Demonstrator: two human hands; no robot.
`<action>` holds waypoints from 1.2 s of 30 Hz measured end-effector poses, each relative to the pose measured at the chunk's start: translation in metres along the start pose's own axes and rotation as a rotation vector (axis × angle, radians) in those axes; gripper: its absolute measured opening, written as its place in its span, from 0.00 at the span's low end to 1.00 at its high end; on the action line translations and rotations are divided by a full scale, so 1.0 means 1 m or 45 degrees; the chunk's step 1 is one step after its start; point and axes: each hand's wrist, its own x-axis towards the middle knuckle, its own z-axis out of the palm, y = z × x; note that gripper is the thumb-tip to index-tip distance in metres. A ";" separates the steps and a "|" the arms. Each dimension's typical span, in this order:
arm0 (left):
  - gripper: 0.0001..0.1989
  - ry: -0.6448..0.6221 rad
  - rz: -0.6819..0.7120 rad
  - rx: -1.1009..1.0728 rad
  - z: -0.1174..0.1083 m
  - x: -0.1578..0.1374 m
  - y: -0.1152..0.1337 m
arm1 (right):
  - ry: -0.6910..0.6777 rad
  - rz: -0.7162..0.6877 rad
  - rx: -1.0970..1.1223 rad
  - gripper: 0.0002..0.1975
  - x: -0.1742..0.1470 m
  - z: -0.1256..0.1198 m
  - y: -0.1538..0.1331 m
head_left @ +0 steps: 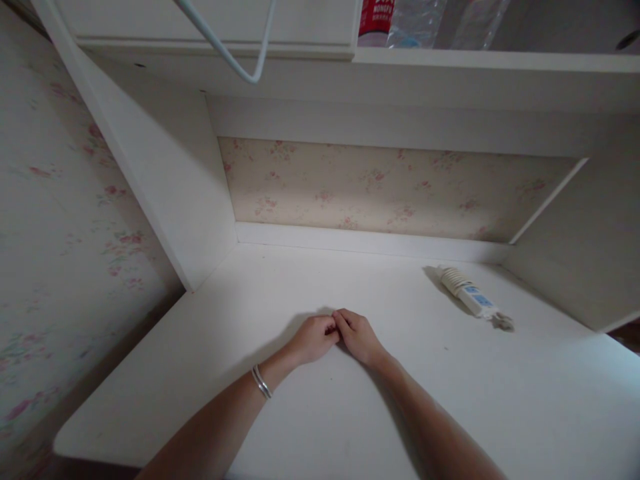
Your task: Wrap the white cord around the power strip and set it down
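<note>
My left hand (315, 338) rests on the white desktop (300, 280) with its fingers curled in, a silver bangle around the wrist. My right hand (359, 337) meets it fingertip to fingertip, also closed. The two hands touch at the middle of the desk. No object shows between them, though the inner sides of the fingers are partly hidden. To the right of my hands, apart from them, lies a white power strip (473, 297) with its cord wound around one end and blue labels on its face.
A white shelf (450, 59) overhangs the desk, holding a red-labelled bottle (376, 20) and clear plastic bottles (417, 23). A pale metal loop (253, 77) hangs in front of the cabinet door. Side panels (165, 167) bound the desk; flowered wallpaper (350, 187) covers the back.
</note>
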 end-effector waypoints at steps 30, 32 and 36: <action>0.08 0.011 0.016 0.009 0.002 0.000 -0.004 | -0.011 0.023 0.019 0.19 0.000 -0.001 -0.001; 0.08 0.009 0.013 0.011 0.002 0.000 -0.004 | -0.007 0.018 0.018 0.20 0.000 -0.001 -0.001; 0.08 0.002 0.010 0.011 0.002 0.001 -0.004 | -0.009 0.004 0.011 0.20 0.000 0.000 0.001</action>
